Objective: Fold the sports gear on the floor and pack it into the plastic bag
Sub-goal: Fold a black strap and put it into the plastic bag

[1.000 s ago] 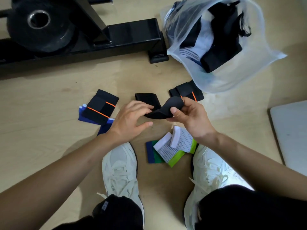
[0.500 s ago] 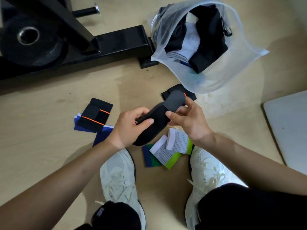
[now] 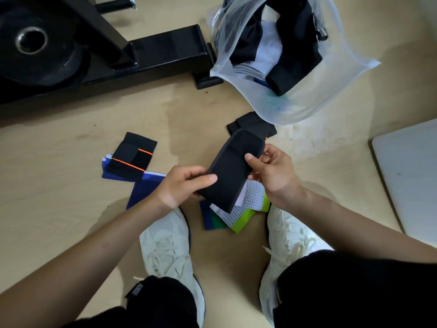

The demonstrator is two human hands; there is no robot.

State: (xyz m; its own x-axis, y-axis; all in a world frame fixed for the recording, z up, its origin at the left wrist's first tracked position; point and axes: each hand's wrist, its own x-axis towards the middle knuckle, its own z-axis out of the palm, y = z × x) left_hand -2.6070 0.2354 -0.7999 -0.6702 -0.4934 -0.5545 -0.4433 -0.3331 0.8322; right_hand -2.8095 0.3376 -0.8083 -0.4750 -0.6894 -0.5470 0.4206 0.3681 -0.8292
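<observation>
A black elastic band [image 3: 233, 170] is held above the floor between both hands. My left hand [image 3: 183, 185] grips its lower left edge, thumb on top. My right hand [image 3: 272, 168] pinches its right edge. The clear plastic bag [image 3: 340, 74] lies open at the upper right with black and white garments inside. On the floor lie a black wrap with orange lines [image 3: 132, 159] on a blue piece [image 3: 142, 190], another black wrap [image 3: 254, 125] near the bag, and a white mesh, green and blue piece [image 3: 238, 215] under the held band.
A black gym machine base [image 3: 151, 58] with a weight plate [image 3: 35, 48] fills the upper left. A pale flat board [image 3: 411, 171] lies at the right. My two white shoes [image 3: 170, 247] stand on the wooden floor below the hands.
The black band has been lifted off the floor and straightened out long between my hands, now tilted from lower left to upper right. The view shifted slightly.
</observation>
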